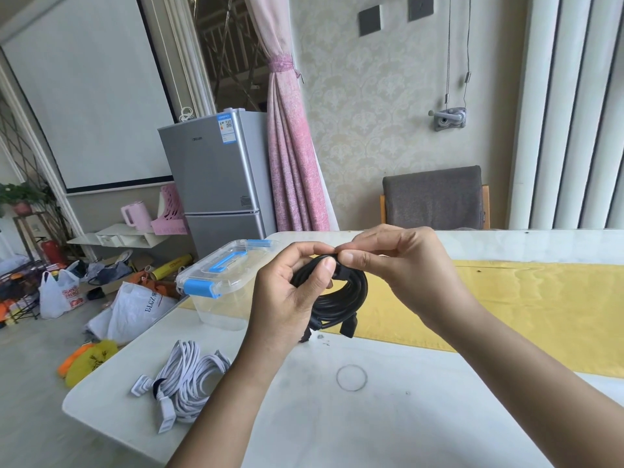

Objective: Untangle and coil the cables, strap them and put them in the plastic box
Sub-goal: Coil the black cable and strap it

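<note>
Two curled hands, left (287,295), right (405,265), on coil (342,298)

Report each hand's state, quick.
Left hand: closed, gripping the black coiled cable.
Right hand: closed, pinching the top of that same coil.

Arms come in from 7 and 4 o'clock. The left hand (287,295) curls round the cable (351,298); the right hand (401,265), at its 3 o'clock, pinches the top.
</note>
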Available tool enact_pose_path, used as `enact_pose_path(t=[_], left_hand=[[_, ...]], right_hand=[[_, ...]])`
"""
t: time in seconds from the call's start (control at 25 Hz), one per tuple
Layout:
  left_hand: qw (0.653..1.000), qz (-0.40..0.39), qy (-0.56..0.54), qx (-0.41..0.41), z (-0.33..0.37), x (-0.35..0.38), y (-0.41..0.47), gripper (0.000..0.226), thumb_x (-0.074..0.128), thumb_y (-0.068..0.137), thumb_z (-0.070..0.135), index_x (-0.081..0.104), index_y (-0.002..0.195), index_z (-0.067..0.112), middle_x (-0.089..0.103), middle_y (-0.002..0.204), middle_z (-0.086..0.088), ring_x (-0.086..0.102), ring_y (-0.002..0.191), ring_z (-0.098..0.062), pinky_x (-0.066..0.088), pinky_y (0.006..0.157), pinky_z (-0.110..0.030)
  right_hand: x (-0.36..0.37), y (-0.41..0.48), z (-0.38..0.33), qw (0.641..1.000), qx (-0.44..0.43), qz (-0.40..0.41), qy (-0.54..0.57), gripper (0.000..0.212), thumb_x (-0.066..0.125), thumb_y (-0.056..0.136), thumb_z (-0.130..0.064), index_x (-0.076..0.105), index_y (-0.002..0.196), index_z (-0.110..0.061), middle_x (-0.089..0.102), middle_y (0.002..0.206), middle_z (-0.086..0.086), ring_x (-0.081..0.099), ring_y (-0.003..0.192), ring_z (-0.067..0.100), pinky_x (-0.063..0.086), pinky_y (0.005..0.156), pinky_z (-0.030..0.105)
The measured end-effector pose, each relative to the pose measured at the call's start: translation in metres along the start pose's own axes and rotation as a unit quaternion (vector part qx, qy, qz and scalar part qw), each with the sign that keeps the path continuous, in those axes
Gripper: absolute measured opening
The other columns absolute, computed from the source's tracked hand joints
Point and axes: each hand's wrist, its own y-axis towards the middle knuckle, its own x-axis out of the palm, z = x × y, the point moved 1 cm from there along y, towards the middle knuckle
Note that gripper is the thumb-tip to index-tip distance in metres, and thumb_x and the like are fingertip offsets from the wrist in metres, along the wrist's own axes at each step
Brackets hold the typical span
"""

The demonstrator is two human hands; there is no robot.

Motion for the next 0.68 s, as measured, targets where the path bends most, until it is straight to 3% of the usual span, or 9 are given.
enact_pose_path(t=[0.12, 0.2, 0.28, 0.36, 0.48, 0.56, 0.68], left_hand=[[0.999, 0.025, -0.021, -0.022, -0.002, 0.002, 0.001, 0.014, 0.061, 0.082, 0.024, 0.061, 0.09, 0.013, 0.068, 0.067, 0.008, 0.059, 0.061, -0.004, 0.044, 0.061, -0.012], [0.998, 0.039, -0.035, -0.03, -0.002, 0.004, 0.001, 0.015, 0.058, 0.082, 0.024, 0.057, 0.088, 0.011, 0.068, 0.066, 0.006, 0.059, 0.06, -0.005, 0.043, 0.059, -0.012], [0.998, 0.046, -0.036, -0.032, -0.001, 0.008, 0.001, 0.015, 0.057, 0.084, 0.026, 0.054, 0.084, 0.011, 0.066, 0.062, 0.005, 0.056, 0.055, -0.005, 0.043, 0.057, -0.013], [0.998, 0.048, -0.022, -0.02, 0.002, 0.014, 0.0, 0.02, 0.055, 0.089, 0.031, 0.051, 0.078, 0.015, 0.061, 0.059, 0.007, 0.052, 0.052, -0.003, 0.041, 0.055, -0.014], [0.996, 0.051, 0.064, 0.041, 0.005, 0.02, -0.001, 0.029, 0.044, 0.097, 0.034, 0.047, 0.073, 0.019, 0.055, 0.059, 0.017, 0.05, 0.054, 0.001, 0.038, 0.055, -0.012], [0.983, 0.049, 0.146, 0.097, 0.007, 0.024, 0.0, 0.03, 0.036, 0.099, 0.033, 0.05, 0.078, 0.018, 0.055, 0.062, 0.02, 0.054, 0.061, 0.006, 0.038, 0.059, -0.007], [0.972, 0.046, 0.185, 0.138, 0.004, 0.03, 0.001, 0.035, 0.031, 0.099, 0.026, 0.057, 0.084, 0.008, 0.054, 0.071, 0.025, 0.054, 0.069, 0.015, 0.036, 0.065, 0.0]], right_hand=[[0.009, -0.004, 0.005, 0.972, -0.136, 0.031, -0.188, 0.009, 0.07, 0.084, -0.016, 0.077, 0.087, -0.016, 0.07, 0.083, -0.007, 0.064, 0.078, 0.003, 0.048, 0.071, 0.013], [0.019, -0.007, 0.009, 0.921, -0.227, 0.072, -0.308, 0.019, 0.058, 0.091, -0.017, 0.074, 0.083, -0.012, 0.067, 0.079, -0.001, 0.061, 0.071, 0.011, 0.046, 0.066, 0.02], [0.029, -0.011, 0.013, 0.877, -0.264, 0.09, -0.39, 0.03, 0.044, 0.094, -0.017, 0.063, 0.072, -0.008, 0.058, 0.068, 0.002, 0.052, 0.059, 0.018, 0.039, 0.06, 0.028], [0.033, -0.013, 0.014, 0.864, -0.227, 0.088, -0.441, 0.038, 0.03, 0.097, -0.024, 0.052, 0.069, -0.011, 0.049, 0.064, 0.001, 0.045, 0.057, 0.02, 0.031, 0.058, 0.029], [0.029, -0.016, 0.012, 0.876, -0.161, 0.08, -0.447, 0.051, 0.015, 0.098, -0.039, 0.045, 0.066, -0.014, 0.047, 0.06, 0.0, 0.042, 0.055, 0.019, 0.028, 0.056, 0.03], [0.027, -0.018, 0.005, 0.908, -0.089, 0.062, -0.405, 0.061, 0.011, 0.098, -0.045, 0.043, 0.058, -0.012, 0.047, 0.053, 0.002, 0.044, 0.054, 0.02, 0.031, 0.054, 0.032], [0.022, -0.012, 0.004, 0.964, 0.073, 0.066, -0.248, 0.058, 0.025, 0.101, -0.038, 0.03, 0.052, -0.007, 0.038, 0.048, 0.011, 0.033, 0.048, 0.018, 0.027, 0.052, 0.032]])
